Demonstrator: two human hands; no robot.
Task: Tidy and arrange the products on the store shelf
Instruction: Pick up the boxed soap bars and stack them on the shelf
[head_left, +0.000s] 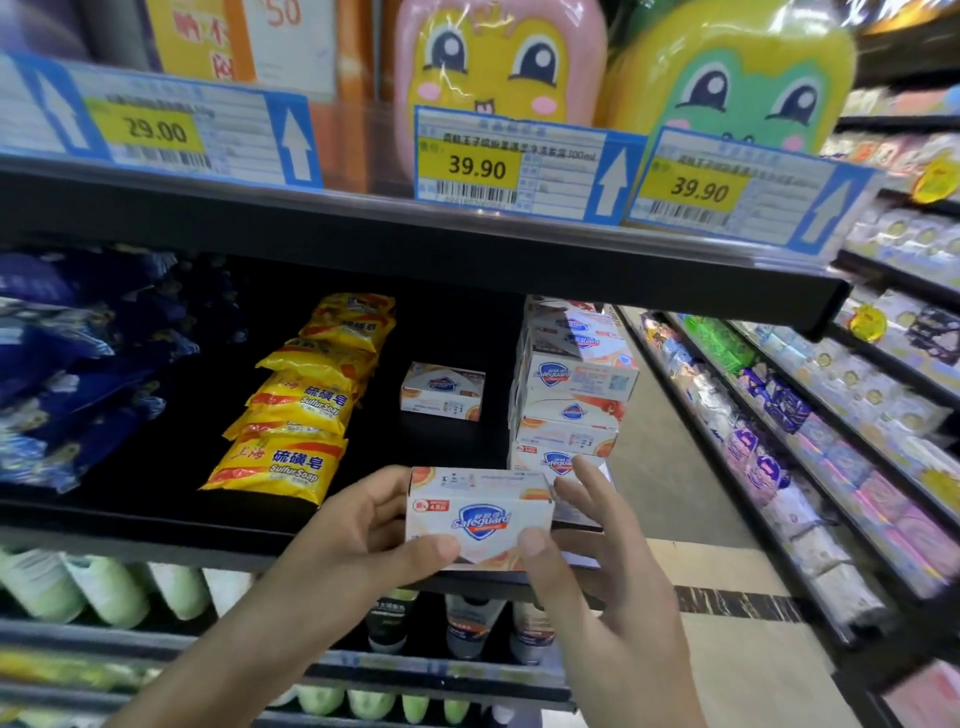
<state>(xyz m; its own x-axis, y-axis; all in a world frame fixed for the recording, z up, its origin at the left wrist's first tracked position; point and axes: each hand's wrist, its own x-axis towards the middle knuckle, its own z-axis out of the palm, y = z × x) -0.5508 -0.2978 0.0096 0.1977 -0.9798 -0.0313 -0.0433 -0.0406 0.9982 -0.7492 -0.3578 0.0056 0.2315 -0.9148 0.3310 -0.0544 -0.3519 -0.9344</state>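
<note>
Gripping from both sides, a white Safeguard soap box (479, 514) is held by the left hand (358, 530) and right hand (597, 561) at the shelf (156, 514) front edge, beside the stacked soap boxes (571, 395).

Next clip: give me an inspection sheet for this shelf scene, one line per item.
Surface: black shelf, gap mid-row.
Job's things: Safeguard box held at shelf front; lone Safeguard box further back; Safeguard stack at right; sulfur soap packs; blue packs.
Clutter: nothing seen.
Grip: left hand and right hand both hold the box.
Cables: nothing seen.
Surroundings: price tags above, bottles below, aisle at right.
</note>
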